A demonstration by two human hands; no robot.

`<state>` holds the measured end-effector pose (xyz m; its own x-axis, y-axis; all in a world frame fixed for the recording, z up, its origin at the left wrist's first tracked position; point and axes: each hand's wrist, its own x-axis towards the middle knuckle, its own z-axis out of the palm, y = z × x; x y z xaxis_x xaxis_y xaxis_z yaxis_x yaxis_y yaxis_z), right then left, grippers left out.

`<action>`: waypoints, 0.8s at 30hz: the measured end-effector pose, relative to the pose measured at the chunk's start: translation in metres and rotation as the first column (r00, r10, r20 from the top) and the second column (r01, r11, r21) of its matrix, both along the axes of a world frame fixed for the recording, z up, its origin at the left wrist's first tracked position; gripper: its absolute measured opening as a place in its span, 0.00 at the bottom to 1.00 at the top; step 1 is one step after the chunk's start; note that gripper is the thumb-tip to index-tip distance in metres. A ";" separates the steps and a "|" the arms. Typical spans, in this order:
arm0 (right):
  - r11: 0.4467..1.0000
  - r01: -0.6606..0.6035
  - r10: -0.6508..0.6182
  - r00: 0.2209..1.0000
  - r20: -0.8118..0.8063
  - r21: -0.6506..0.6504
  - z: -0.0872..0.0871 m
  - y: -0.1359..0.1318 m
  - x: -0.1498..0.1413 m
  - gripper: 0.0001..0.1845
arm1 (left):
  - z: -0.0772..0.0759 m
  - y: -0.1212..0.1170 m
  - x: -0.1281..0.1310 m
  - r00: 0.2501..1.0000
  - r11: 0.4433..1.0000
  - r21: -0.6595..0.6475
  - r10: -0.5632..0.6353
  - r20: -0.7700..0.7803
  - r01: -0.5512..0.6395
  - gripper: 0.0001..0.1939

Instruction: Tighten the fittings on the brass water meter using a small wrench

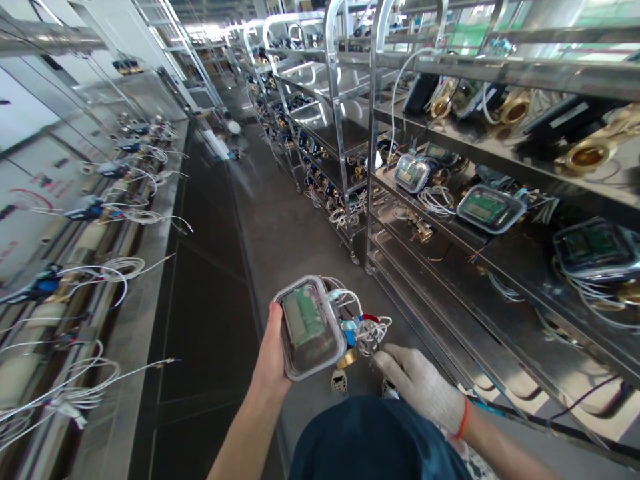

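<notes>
Gripping clear-lidded meter (310, 328), green board, white wires

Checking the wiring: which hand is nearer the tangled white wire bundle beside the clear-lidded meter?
Right. The gloved right hand touches the white wire bundle; the bare left hand grips the clear-lidded meter on its far side.

An aisle floor (280, 227) runs ahead between a long surface (145, 280) on the left carrying cabled units (90, 212) along its far edge and shelf racks (450, 220) on the right, with cased meters (487, 208) lying on the shelves.
</notes>
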<state>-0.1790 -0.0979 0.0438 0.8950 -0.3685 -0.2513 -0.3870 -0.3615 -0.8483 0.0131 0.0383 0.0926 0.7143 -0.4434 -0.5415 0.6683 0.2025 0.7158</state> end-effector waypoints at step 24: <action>0.994 0.011 0.015 0.975 0.223 -0.113 -0.027 0.011 -0.008 0.19 | -0.005 0.010 -0.023 0.992 0.992 0.051 -0.116 -0.042 0.118 0.17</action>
